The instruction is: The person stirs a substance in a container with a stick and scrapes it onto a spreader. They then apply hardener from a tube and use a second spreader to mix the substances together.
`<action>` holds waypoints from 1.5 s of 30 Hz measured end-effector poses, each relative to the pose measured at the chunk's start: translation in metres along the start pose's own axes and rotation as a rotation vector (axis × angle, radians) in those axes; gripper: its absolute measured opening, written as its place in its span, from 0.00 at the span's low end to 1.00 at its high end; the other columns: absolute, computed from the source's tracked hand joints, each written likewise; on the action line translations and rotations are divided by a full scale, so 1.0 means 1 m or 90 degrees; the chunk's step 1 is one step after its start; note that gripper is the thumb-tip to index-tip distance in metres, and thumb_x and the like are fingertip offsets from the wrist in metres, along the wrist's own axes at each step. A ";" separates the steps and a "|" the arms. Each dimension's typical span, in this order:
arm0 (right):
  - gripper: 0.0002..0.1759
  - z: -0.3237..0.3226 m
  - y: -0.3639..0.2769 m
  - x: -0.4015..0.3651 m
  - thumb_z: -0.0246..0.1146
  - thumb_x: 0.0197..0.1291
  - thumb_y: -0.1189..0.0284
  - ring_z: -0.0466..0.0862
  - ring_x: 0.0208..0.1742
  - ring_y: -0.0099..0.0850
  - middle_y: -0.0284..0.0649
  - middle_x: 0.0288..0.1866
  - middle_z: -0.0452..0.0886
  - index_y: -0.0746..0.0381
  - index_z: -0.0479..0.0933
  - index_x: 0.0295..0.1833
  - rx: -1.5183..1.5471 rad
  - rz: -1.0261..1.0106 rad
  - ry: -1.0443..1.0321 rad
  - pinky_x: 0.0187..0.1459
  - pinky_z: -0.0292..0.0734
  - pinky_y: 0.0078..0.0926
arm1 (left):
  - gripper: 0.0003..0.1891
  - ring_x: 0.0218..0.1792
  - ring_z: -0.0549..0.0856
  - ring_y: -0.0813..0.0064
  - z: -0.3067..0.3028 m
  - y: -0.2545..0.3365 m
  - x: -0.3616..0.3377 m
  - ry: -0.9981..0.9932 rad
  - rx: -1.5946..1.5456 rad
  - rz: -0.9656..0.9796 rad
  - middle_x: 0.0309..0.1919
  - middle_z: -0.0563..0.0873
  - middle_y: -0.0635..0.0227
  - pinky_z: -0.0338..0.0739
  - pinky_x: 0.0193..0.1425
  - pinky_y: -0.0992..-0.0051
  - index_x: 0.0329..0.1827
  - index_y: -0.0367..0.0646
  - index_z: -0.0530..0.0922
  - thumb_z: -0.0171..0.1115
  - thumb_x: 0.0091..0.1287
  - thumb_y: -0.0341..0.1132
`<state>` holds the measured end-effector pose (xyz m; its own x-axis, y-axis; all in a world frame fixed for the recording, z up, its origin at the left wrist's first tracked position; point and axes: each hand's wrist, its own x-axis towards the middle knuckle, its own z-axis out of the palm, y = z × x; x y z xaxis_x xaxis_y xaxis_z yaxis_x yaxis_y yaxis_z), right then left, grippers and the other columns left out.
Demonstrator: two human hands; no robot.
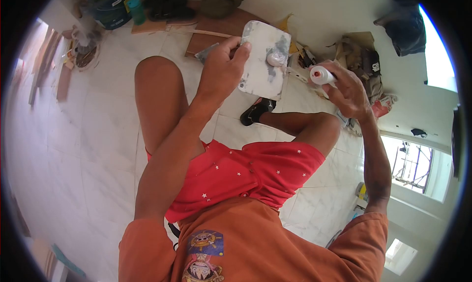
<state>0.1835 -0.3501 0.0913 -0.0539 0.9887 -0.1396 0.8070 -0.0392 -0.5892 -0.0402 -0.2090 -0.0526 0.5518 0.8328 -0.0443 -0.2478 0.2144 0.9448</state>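
Board (263,78) and tube (322,75) are raised in front of the body, one in each hand. The left hand (226,65) is closed on the board's near left edge, thumb lying on the face and the other fingers bent behind it. A grey blade (206,52) shows just behind that hand; how it is held cannot be told. The right hand (349,90) curls around the tube, gripping it with the opening turned toward the camera; the opening is reddish inside. The tube is to the right of the board, near it but apart.

The board is white, round-cornered and smeared with grey. A pale, shiny lump (276,59) sits on its face toward the right edge, on the side nearer the tube.

Below the hands, the legs are bent and spread, in red shorts (236,174) with white stars, under an orange shirt (275,237). A black shoe (254,112) is on the foot below the board. The floor (98,129) is pale, veined tile.

Farther out, beyond the left hand, are a dark bucket (110,11), a teal bottle (136,11), dark footwear (169,7), an olive bag (222,0) and brown panels (209,40). Beyond the right hand, bags (364,60) crowd against the wall (314,11).
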 end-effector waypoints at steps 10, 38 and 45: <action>0.30 0.027 0.010 -0.012 0.54 0.54 0.90 0.80 0.65 0.36 0.43 0.61 0.82 0.67 0.75 0.65 0.215 -0.087 0.016 0.68 0.72 0.36 | 0.14 0.29 0.71 0.90 0.002 -0.001 -0.002 -0.011 -0.029 -0.010 0.27 0.77 0.79 0.69 0.34 0.81 0.49 0.33 0.82 0.57 0.78 0.37; 0.14 0.115 0.108 -0.029 0.63 0.69 0.75 0.85 0.42 0.24 0.42 0.45 0.86 0.73 0.78 0.55 0.669 0.358 0.113 0.49 0.81 0.24 | 0.15 0.43 0.88 0.72 -0.126 -0.279 0.136 0.179 0.107 -0.345 0.45 0.85 0.68 0.87 0.42 0.68 0.58 0.45 0.77 0.56 0.79 0.46; 0.11 0.106 0.107 0.003 0.66 0.68 0.72 0.81 0.35 0.20 0.36 0.34 0.83 0.69 0.82 0.48 0.549 0.438 0.077 0.37 0.76 0.22 | 0.17 0.45 0.87 0.72 -0.145 -0.331 0.187 0.143 0.122 -0.378 0.50 0.85 0.67 0.86 0.46 0.67 0.63 0.46 0.76 0.54 0.79 0.46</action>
<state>0.2076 -0.3666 -0.0571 0.3446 0.7227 -0.5992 -0.0398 -0.6265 -0.7784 0.0295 -0.0501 -0.4210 0.3669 0.6917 -0.6220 0.2047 0.5923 0.7793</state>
